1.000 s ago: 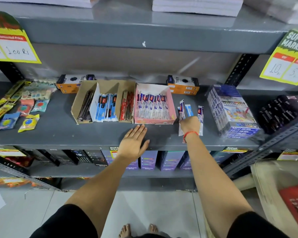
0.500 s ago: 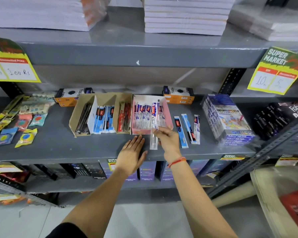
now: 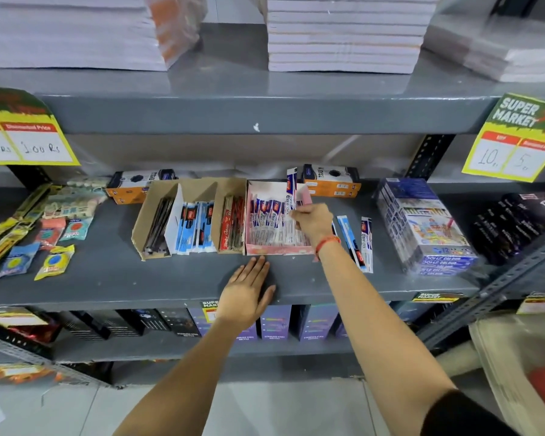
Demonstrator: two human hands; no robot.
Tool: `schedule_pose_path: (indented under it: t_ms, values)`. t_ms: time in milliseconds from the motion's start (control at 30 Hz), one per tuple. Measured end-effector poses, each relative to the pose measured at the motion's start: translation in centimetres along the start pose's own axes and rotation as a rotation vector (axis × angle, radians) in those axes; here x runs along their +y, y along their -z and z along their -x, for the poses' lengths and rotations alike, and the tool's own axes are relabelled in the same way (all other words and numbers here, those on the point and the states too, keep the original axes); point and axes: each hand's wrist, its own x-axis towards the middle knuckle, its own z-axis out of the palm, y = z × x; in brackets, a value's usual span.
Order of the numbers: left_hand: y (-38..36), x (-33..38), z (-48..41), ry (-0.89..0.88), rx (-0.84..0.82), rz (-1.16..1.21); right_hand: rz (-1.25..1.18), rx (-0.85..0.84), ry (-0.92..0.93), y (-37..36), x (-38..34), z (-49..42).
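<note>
Right hand [image 3: 312, 221] has its grip clamped on a pen packet [image 3: 290, 196], right over the pink box [image 3: 277, 249]. Left hand [image 3: 246, 294] lies flat and relaxed on the shelf [image 3: 107, 272]. I'd line the packet up with the row, then slide it in flat.

1 pen packet [image 3: 291, 196]: narrow white-and-blue strip, near upright, above the right rear of the pink display box [image 3: 279, 249]. The box is open-topped and filled with matching packets lying flat.

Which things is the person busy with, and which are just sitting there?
In the job: right hand, pen packet it pinches, pink box, loose pen packets, left hand flat on the shelf.
Just lying about: brown cardboard box, colour pencil pack, orange boxes, paper stacks.
</note>
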Motion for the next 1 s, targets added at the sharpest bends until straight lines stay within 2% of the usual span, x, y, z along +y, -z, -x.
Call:
schedule_pose_path:
  t_ms: [133, 267, 533, 733, 833, 900, 1000]
  values:
    - [0.0, -0.1, -0.2, -0.001, -0.002, -0.012, 0.280, -0.037, -0.053, -1.6, 0.1, -2.5]
    - [0.1, 0.0, -0.2, 0.003, 0.009, -0.025, 0.431, -0.070, -0.067, -2.9, 1.5, -2.8]
    - [0.2, 0.0, -0.3, 0.015, 0.003, -0.040, 0.507, -0.026, -0.004, -3.8, 2.1, -2.5]
    - [0.3, 0.1, -0.3, 0.011, -0.005, -0.051, 0.371, 0.006, 0.177, -1.2, 0.9, -2.6]
    - [0.3, 0.2, -0.3, 0.010, -0.002, -0.040, 0.341, 0.190, 0.254, 1.6, 0.6, -2.2]
    - [0.5, 0.3, -0.3, 0.008, 0.003, -0.033, 0.387, 0.252, 0.170, 3.6, 1.4, -2.5]
    - [0.5, 0.4, -0.1, 0.004, 0.000, -0.033, 0.535, 0.160, -0.018, 5.9, 3.6, -2.6]
